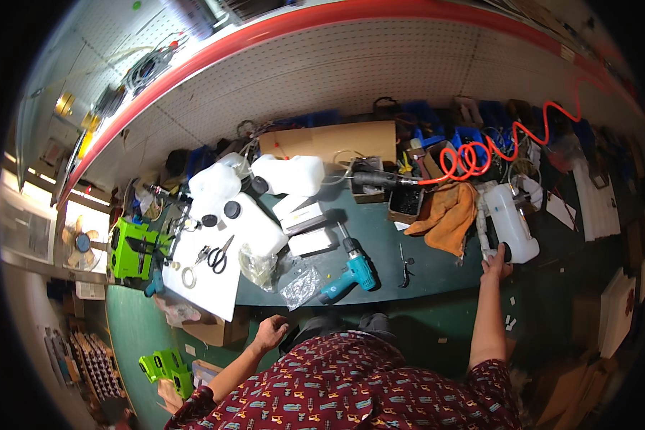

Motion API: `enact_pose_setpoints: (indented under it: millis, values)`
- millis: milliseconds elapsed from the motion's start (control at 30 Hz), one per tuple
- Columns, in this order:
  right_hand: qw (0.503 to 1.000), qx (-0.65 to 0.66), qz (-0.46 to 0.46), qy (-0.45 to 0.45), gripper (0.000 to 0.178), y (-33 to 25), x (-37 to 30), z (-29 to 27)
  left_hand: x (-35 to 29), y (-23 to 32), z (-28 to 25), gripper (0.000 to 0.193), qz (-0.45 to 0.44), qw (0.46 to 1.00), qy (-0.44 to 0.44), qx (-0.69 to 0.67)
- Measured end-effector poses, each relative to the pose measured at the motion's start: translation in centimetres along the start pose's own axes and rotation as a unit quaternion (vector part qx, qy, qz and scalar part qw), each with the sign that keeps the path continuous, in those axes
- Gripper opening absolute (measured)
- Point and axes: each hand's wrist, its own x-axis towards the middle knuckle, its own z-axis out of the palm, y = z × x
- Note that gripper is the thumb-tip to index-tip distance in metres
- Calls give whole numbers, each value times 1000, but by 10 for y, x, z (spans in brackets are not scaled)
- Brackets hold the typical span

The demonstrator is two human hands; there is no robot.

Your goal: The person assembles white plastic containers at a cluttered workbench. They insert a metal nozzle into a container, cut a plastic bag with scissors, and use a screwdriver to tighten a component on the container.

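My right hand [497, 265] is closed at the near end of a white plastic tank [512, 218], by its black cap [507, 253], at the bench's right front. A grey-white pipe-like piece [482, 218] lies along the tank's left side. My left hand [271, 332] hangs in front of the bench edge, fingers loosely bent, with nothing visible in it. Nearest to it on the bench are a crumpled clear plastic bag [302, 287] and a teal cordless drill [352, 276]. A small black-handled tool [405, 274] lies to the drill's right.
More white tanks [261, 226] lie left of centre, beside black scissors [219, 258] and white boxes [311, 241]. A green sprayer part [130, 249] stands at the left end. An orange cloth [448, 218] lies below a red coiled air hose [468, 159] joined to a black air tool [376, 179].
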Motion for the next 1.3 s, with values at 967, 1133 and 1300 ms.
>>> enact_pose_setpoints:
  millis: [967,1133,1300]
  values:
    - [608,-362,-460,-536,81,246,-527,116,131,-75,-128,62,59,856,342,-383]
    - [486,-519,-489,-505,125,260,-601,226,104,-97,-178,62,67,818,365,-440]
    - [435,-619,-505,-416,140,278,-615,281,79,-119,-191,63,34,833,385,-396]
